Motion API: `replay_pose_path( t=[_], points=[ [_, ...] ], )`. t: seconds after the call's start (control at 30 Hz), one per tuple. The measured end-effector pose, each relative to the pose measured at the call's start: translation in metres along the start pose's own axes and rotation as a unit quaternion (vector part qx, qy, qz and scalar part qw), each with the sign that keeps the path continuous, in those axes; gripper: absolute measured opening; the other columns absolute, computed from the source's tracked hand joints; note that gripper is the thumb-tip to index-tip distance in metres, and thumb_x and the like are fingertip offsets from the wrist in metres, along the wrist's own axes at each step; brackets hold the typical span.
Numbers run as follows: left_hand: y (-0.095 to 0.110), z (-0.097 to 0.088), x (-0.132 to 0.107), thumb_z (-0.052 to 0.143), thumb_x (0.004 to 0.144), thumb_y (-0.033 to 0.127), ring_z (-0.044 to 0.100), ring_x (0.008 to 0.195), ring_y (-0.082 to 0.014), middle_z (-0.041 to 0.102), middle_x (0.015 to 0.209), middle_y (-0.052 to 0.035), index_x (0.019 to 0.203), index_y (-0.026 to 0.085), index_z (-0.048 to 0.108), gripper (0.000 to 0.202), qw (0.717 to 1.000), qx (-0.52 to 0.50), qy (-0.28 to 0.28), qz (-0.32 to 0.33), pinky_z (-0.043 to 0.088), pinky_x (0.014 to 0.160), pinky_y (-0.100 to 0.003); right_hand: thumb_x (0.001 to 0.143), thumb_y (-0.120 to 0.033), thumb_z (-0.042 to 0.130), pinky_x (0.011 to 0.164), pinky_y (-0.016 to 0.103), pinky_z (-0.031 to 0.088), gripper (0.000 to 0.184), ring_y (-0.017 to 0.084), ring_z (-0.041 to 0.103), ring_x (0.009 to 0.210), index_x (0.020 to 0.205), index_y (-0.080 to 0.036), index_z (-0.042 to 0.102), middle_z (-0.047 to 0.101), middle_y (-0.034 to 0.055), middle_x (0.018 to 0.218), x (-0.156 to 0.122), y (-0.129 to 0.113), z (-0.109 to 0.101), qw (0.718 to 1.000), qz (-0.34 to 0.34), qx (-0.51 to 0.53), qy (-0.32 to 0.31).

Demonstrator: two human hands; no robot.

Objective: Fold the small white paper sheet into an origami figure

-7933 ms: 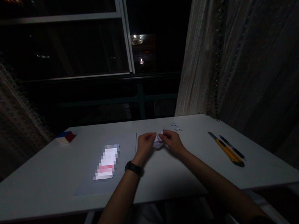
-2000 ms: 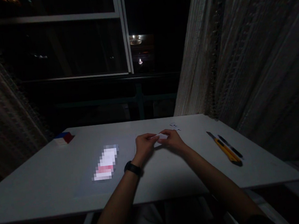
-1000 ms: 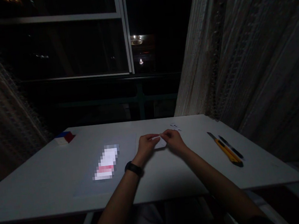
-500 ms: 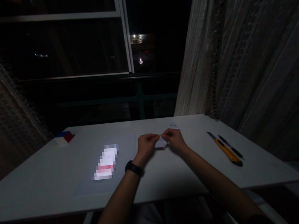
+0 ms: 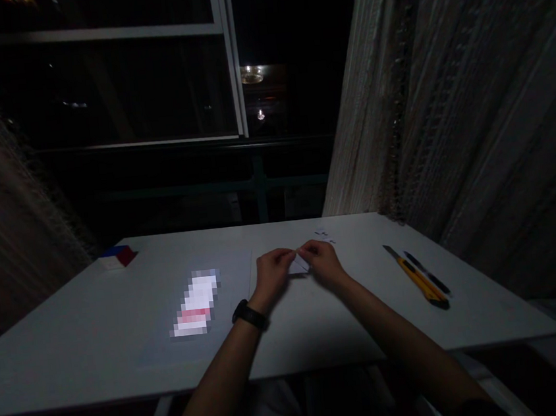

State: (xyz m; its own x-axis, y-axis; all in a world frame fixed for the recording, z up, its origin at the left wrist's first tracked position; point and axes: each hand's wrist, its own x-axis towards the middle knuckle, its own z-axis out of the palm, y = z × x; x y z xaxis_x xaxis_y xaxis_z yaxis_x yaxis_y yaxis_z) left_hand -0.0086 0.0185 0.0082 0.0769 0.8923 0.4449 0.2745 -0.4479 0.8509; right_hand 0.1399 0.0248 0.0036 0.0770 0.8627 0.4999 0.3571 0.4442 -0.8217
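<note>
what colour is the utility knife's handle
The handle is yellow, black at its near end; the head view shows it.

white paper, white table, black wristband, yellow and black cutter, cube in 3 colours: blue, red, white.

Dim room, white table. Left hand and right hand close together above it, fingertips pinching a small piece of white paper; exact folds too dark to read. Black band on left wrist. To the left: glowing panel, its face blurred, on a pale sheet; farther back, a coloured cube. Beyond the right hand, small scraps. Far right: yellow cutter, blade showing, beside a dark pen. Curtains flank a dark window.
</note>
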Motion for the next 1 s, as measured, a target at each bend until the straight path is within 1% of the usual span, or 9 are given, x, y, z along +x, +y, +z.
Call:
replay_pose_path(
  t=[0.13,0.23,0.37,0.43,0.6,0.77,0.87,0.93,1.0],
  points=[
    [0.0,-0.003,0.001,0.055,0.074,0.04,0.06,0.068,-0.0172,0.069,0.074,-0.0063,0.08,0.016,0.07,0.029,1.0,0.023,0.009,0.01,0.042,0.062,-0.026,0.068,-0.036,0.06,0.061,0.028,0.043,0.02,0.017,0.057,0.062,0.067,-0.016,0.063,0.063,0.0032,0.064,0.001,0.002,0.001,0.999,0.004,0.037,-0.013],
    [0.0,-0.003,-0.001,0.054,0.076,0.04,0.059,0.066,-0.0168,0.068,0.071,-0.0055,0.078,0.016,0.07,0.029,0.999,0.034,0.007,0.022,0.041,0.061,-0.026,0.069,-0.036,0.059,0.06,0.028,0.043,0.02,0.017,0.057,0.063,0.069,-0.016,0.063,0.063,0.0036,0.065,0.0,0.002,0.003,0.999,0.007,0.037,-0.033],
    [0.002,-0.001,-0.004,0.051,0.078,0.038,0.059,0.067,-0.0166,0.068,0.072,-0.0056,0.079,0.016,0.069,0.029,0.998,0.051,-0.004,0.041,0.041,0.062,-0.026,0.069,-0.032,0.058,0.06,0.028,0.04,0.017,0.016,0.055,0.062,0.061,-0.017,0.061,0.06,0.0013,0.06,-0.003,-0.003,0.003,1.0,-0.007,-0.022,0.004],
    [0.003,-0.001,-0.004,0.05,0.079,0.037,0.06,0.068,-0.0166,0.068,0.074,-0.0057,0.08,0.017,0.069,0.028,0.997,0.058,-0.007,0.042,0.041,0.063,-0.025,0.067,-0.031,0.06,0.061,0.028,0.04,0.016,0.016,0.055,0.062,0.059,-0.017,0.061,0.06,0.0009,0.059,-0.003,-0.004,0.003,0.999,-0.01,-0.032,0.019],
    [0.005,-0.003,-0.003,0.051,0.079,0.036,0.06,0.068,-0.0162,0.069,0.074,-0.0052,0.08,0.017,0.069,0.027,0.996,0.073,0.015,0.044,0.042,0.064,-0.025,0.064,-0.037,0.064,0.057,0.027,0.043,0.021,0.016,0.056,0.058,0.063,-0.016,0.065,0.064,0.0032,0.06,0.001,0.002,0.004,0.998,0.029,0.052,0.005],
    [0.006,-0.003,-0.003,0.052,0.078,0.035,0.06,0.068,-0.016,0.069,0.074,-0.005,0.078,0.016,0.069,0.026,0.996,0.069,0.026,0.048,0.041,0.064,-0.025,0.056,-0.039,0.07,0.048,0.026,0.038,0.026,0.014,0.051,0.047,0.051,-0.016,0.061,0.058,0.001,0.048,0.003,0.006,0.002,0.995,0.064,0.075,0.027],
    [0.007,-0.003,-0.003,0.054,0.076,0.035,0.06,0.068,-0.0162,0.069,0.073,-0.0049,0.078,0.016,0.07,0.025,0.998,0.044,0.029,0.038,0.042,0.064,-0.025,0.053,-0.038,0.073,0.05,0.027,0.04,0.024,0.015,0.053,0.049,0.054,-0.016,0.064,0.06,0.001,0.05,0.005,0.001,-0.001,0.99,0.082,0.113,0.014],
    [0.007,-0.003,-0.001,0.056,0.074,0.035,0.06,0.067,-0.0163,0.068,0.071,-0.0048,0.076,0.015,0.07,0.024,0.999,0.015,0.04,0.024,0.042,0.063,-0.025,0.055,-0.038,0.071,0.055,0.028,0.042,0.023,0.017,0.057,0.055,0.06,-0.016,0.067,0.064,0.0023,0.057,0.006,-0.002,-0.003,0.986,0.082,0.148,0.009],
    [0.006,-0.003,0.001,0.06,0.071,0.034,0.059,0.065,-0.0164,0.068,0.068,-0.0052,0.073,0.014,0.07,0.023,0.998,-0.024,0.062,-0.002,0.042,0.061,-0.025,0.059,-0.038,0.069,0.06,0.029,0.044,0.023,0.018,0.059,0.063,0.067,-0.017,0.068,0.067,0.0032,0.064,0.007,-0.003,-0.005,0.981,0.07,0.179,0.022]
  ],
)
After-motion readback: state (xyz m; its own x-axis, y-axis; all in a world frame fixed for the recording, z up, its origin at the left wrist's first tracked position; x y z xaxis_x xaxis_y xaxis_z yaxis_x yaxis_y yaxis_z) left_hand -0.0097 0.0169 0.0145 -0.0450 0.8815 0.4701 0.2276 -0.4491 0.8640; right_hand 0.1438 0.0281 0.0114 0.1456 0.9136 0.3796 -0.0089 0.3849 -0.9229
